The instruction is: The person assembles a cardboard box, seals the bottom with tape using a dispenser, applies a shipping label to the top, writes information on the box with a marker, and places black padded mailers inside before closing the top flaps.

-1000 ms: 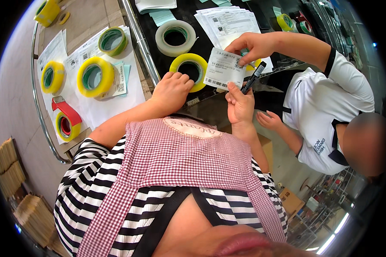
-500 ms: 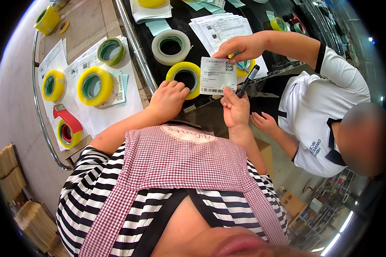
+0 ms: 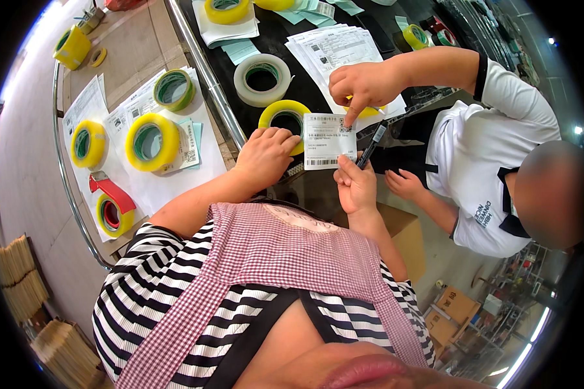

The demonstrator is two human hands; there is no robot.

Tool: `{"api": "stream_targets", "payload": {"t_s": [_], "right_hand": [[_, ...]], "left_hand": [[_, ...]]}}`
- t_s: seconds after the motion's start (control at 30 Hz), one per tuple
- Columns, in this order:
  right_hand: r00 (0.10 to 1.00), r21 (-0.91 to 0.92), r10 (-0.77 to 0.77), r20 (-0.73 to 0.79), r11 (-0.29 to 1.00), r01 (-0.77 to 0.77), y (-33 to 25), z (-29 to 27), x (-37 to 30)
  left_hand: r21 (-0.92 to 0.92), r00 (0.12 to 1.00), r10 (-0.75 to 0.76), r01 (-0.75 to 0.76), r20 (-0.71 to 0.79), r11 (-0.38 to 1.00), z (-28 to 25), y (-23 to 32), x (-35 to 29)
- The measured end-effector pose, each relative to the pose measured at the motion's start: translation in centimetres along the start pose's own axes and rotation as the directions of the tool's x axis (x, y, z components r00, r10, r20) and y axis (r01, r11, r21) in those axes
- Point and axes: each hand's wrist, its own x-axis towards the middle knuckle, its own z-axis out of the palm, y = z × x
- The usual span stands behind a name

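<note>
While the right hand [image 3: 357, 185] holds up a small, square, white paper label [image 3: 324, 144], a co-worker's pointing hand [image 3: 363, 87] reaches in with one finger at the label's top right part. I cannot tell if that fingertip touches it. The step in hand seems to be looking at the label and pointing to one spot on it. Any move from here would call for a soft, steady pinch, I think, because the label looks thin and a long black marker pen [image 3: 372, 144] shares the same grip.

The right grip is narrow, with the thumb on the label's bottom right corner. The label stands up just above this grip and a bit to its left. The marker pen leans up out of the grip, just right of the label.

Left of the right grip, the left hand [image 3: 266, 154] rests with bent fingers at the near edge of the black tabletop [image 3: 302, 91]. I cannot tell if this grip holds anything. Just past its fingers lies a round yellow tape roll [image 3: 285, 106], and beyond that a round, whitish tape roll [image 3: 263, 97]. Past the label is a messy pile of white printed papers [image 3: 334, 48]. Far left of the left grip is a red tape dispenser [image 3: 115, 194].
</note>
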Motion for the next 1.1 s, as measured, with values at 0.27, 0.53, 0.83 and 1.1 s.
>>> {"api": "stream_targets", "payload": {"t_s": [0.27, 0.53, 0.83, 1.1], "right_hand": [[0.997, 0.033, -0.068, -0.023, 0.997, 0.069, 0.6, -2.0, -3.1], [0.981, 0.102, -0.143, -0.128, 0.982, 0.156, 0.0, -5.0, -7.2], [0.954, 0.195, -0.232, -0.193, 0.943, 0.269, 0.0, -14.0, -15.8], [0.926, 0.24, -0.299, -0.231, 0.904, 0.352, -0.4, -24.1, -25.1]], "left_hand": [[-0.872, 0.877, -0.02, 0.48, 0.48, 0.096, -1.6, 2.5, -2.7], [-0.85, 0.86, -0.067, 0.483, 0.505, -0.211, 2.0, 7.8, -2.7], [-0.839, 0.842, -0.054, 0.525, 0.537, -0.145, 4.2, 18.7, -5.9], [-0.841, 0.844, -0.019, 0.533, 0.537, -0.087, 7.8, 30.6, -10.2]]}}
